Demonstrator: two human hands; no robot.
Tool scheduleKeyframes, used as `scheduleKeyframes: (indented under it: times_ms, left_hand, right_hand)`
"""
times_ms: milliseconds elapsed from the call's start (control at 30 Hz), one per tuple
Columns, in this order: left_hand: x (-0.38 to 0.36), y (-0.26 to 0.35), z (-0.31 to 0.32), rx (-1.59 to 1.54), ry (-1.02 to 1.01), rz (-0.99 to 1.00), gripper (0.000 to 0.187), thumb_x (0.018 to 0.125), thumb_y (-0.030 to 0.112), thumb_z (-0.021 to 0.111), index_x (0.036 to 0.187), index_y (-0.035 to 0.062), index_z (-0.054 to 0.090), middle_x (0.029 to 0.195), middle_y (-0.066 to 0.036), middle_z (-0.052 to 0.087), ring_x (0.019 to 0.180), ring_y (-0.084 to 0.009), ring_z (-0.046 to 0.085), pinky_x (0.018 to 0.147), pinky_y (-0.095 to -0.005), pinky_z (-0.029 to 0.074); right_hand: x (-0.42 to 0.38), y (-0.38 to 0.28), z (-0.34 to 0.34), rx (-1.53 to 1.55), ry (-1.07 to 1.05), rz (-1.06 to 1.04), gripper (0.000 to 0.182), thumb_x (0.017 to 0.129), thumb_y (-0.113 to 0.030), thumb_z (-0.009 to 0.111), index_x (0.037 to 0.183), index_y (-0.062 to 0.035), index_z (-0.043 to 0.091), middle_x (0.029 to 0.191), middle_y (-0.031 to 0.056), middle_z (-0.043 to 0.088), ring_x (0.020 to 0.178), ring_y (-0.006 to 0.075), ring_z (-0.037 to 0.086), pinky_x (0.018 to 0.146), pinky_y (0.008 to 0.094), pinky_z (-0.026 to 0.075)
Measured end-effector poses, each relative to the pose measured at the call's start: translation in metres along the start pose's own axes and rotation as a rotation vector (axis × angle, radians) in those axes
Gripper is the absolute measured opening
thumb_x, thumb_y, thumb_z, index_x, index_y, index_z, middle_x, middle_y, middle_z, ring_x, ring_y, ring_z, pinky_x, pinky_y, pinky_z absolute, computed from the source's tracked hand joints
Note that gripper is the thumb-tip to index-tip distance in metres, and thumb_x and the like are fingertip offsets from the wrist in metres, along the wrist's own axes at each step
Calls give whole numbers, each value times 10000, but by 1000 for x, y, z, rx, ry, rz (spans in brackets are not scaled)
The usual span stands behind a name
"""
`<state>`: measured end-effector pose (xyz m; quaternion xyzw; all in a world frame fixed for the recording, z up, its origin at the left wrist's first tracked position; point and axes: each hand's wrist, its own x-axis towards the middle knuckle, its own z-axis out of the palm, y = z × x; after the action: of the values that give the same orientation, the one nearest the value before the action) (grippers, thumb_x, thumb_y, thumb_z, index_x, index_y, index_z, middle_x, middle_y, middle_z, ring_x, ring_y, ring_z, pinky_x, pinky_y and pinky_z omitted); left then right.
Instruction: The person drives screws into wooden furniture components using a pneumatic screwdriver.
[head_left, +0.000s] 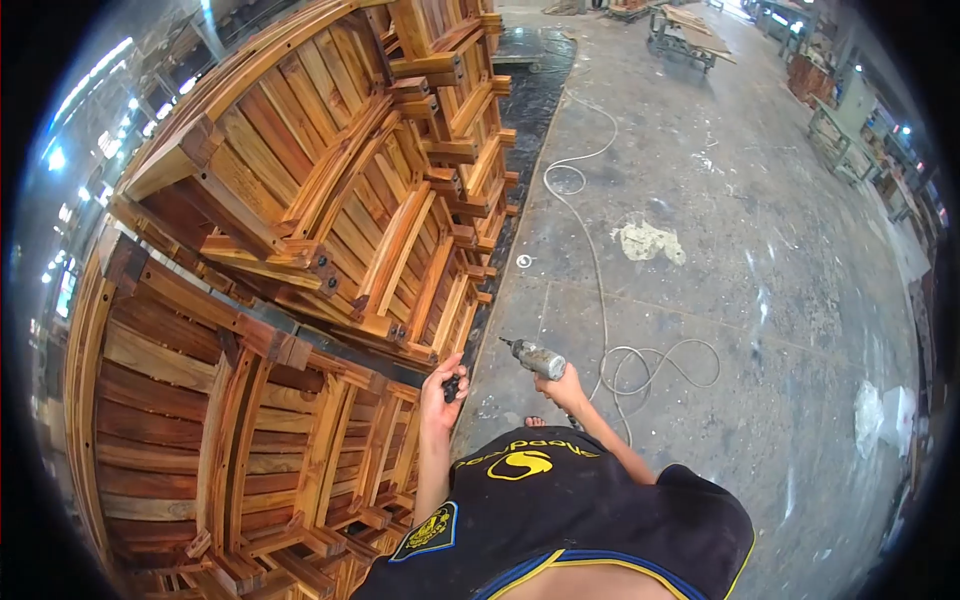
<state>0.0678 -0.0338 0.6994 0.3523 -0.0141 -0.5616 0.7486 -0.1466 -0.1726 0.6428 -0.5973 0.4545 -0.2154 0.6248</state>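
My right hand is wrapped round the handle of a grey power driver, whose bit points up and left. Small black pieces lie in my left hand, its fingers curled round them. Just left of that hand stand stacked wooden frames with slatted panels, and a second row of slatted wooden frames fills the lower left. The driver is over the floor, apart from the wood.
A pale hose runs down the concrete floor and loops right of the driver. A white ring lies near the stack. Further off is a loaded cart; clear plastic bags are at the right.
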Motion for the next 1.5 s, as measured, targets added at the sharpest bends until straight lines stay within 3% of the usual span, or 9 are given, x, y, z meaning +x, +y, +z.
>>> scheduleKeyframes:
  times_ms: [200,233,367,533,700,867,1067,1267,1500]
  left_hand:
    - [3,-1,-14,60,22,-55,283,904,136,440,1145,7,514,767,-111,561,579,-186,503,447,-258,372]
    - [3,0,-12,66,52,-59,206,941,180,419,1036,21,507,724,-122,559,552,-192,500,434,-267,368]
    - [1,4,-5,150,142,-55,220,966,244,411,914,39,472,656,-125,549,494,-193,485,405,-273,358]
    - [-4,16,-3,220,127,-42,233,956,267,454,931,41,506,653,-88,515,526,-170,477,410,-243,337]
    - [-9,35,-2,10,113,-63,262,944,233,465,1022,-4,545,681,-54,501,523,-142,459,398,-215,337]
    - [-21,54,14,68,126,59,208,948,183,437,1015,9,529,670,-31,474,520,-109,423,404,-210,321]
    - [-26,67,41,108,156,69,292,915,328,536,809,57,523,549,-19,441,431,-123,402,363,-219,293]
    - [-22,74,40,40,1,-50,307,918,356,518,806,70,536,508,41,333,410,-80,304,351,-215,241]
    - [-26,78,68,309,83,-16,266,926,294,524,808,57,554,529,31,379,408,-79,330,364,-206,263]
  right_hand:
    - [-18,-38,3,107,19,-100,197,605,25,623,796,-23,610,666,0,588,491,75,501,435,239,389]
    - [-21,-44,4,107,25,-106,197,605,25,623,796,-23,610,666,0,588,491,75,501,435,239,389]
    - [-31,-62,11,154,-34,-136,219,614,22,623,829,-20,615,690,-5,596,516,68,508,445,231,395]
    - [-47,-92,19,126,-100,-200,173,615,-55,644,786,-23,639,681,-2,625,590,79,557,554,255,456]
    - [-61,-120,32,122,-229,-262,195,630,-59,663,820,-17,656,753,14,661,686,75,588,657,248,475]
    - [-65,-120,38,195,-308,-326,222,629,-54,666,849,-24,656,761,3,653,676,70,573,611,239,464]
    - [-69,-124,41,217,-453,-331,256,629,-43,691,882,-24,659,799,25,675,736,88,613,693,249,487]
    - [-61,-104,41,304,-417,-337,270,621,-26,691,890,-17,661,811,32,680,757,94,621,726,249,491]
    - [-55,-105,40,406,-420,-311,287,626,2,676,911,-4,646,812,9,667,736,71,590,707,234,474]
